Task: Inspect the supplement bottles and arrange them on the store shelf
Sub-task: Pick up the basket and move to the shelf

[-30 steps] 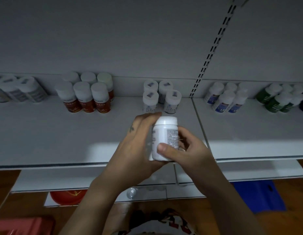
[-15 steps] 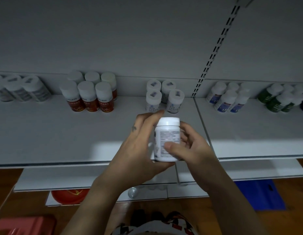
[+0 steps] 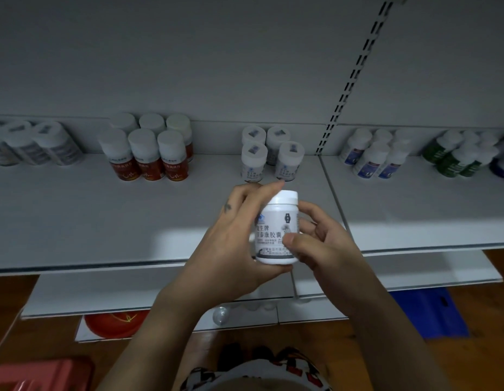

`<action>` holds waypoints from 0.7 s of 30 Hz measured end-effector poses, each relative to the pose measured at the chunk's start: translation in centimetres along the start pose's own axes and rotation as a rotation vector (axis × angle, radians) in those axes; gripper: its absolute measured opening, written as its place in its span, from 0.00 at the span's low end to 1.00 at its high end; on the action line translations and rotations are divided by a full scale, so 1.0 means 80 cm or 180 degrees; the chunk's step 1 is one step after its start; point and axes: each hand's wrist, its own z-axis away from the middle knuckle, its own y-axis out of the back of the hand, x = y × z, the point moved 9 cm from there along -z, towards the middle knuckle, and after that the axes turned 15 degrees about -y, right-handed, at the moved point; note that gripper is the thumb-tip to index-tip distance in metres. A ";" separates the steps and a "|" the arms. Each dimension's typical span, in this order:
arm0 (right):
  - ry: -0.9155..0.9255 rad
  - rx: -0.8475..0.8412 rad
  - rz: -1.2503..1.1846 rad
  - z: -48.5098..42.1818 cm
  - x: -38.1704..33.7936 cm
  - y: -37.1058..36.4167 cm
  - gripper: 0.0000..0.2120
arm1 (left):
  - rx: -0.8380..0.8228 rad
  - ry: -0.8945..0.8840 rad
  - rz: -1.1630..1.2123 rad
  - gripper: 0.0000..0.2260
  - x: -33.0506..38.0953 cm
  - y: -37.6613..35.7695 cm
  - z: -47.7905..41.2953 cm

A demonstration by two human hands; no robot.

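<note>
A white supplement bottle [image 3: 276,221] with a white cap and printed label is held upright in front of the shelf [image 3: 132,221]. My left hand [image 3: 231,244] wraps its left side and cups its base. My right hand [image 3: 321,246] grips its right side, thumb across the label. Just behind it on the shelf stands a group of matching white bottles [image 3: 270,156] with stickers on their caps.
Red-labelled bottles [image 3: 146,153] stand at the back left, grey-labelled ones [image 3: 36,145] further left, blue-labelled ones [image 3: 377,156] and green ones [image 3: 459,156] to the right. A slotted upright [image 3: 346,88] divides the back panel. Lower shelves, a red dish [image 3: 112,323] and a blue bag [image 3: 434,314] lie below.
The bottle has been turned in my hands: the fine-print side faced me before, now the front label with large characters does. Both hands have kept their hold and place.
</note>
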 end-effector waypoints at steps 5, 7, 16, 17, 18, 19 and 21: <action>0.0060 -0.0215 -0.0058 0.003 0.000 -0.008 0.26 | 0.0079 0.0164 0.0112 0.44 0.001 0.006 0.006; 0.0059 -0.0314 -0.0250 0.003 0.001 -0.011 0.25 | 0.0121 0.0193 0.0186 0.45 0.000 0.007 0.009; 0.0270 0.0243 0.0623 0.021 -0.002 -0.013 0.20 | 0.0029 0.0025 0.0075 0.44 0.009 0.004 0.018; 0.0346 0.0337 0.0719 0.021 -0.002 -0.010 0.22 | -0.0110 0.0122 0.0122 0.48 0.007 0.000 0.022; 0.0463 0.0436 0.0875 0.022 -0.003 -0.006 0.25 | -0.0224 0.0212 0.0157 0.50 0.004 -0.003 0.026; 0.0611 0.0542 0.1088 0.024 -0.006 -0.004 0.28 | -0.0281 0.0266 0.0168 0.50 0.002 -0.005 0.030; 0.0934 0.0671 0.1526 0.031 -0.011 -0.003 0.32 | -0.0216 0.0290 0.0123 0.48 -0.001 -0.002 0.034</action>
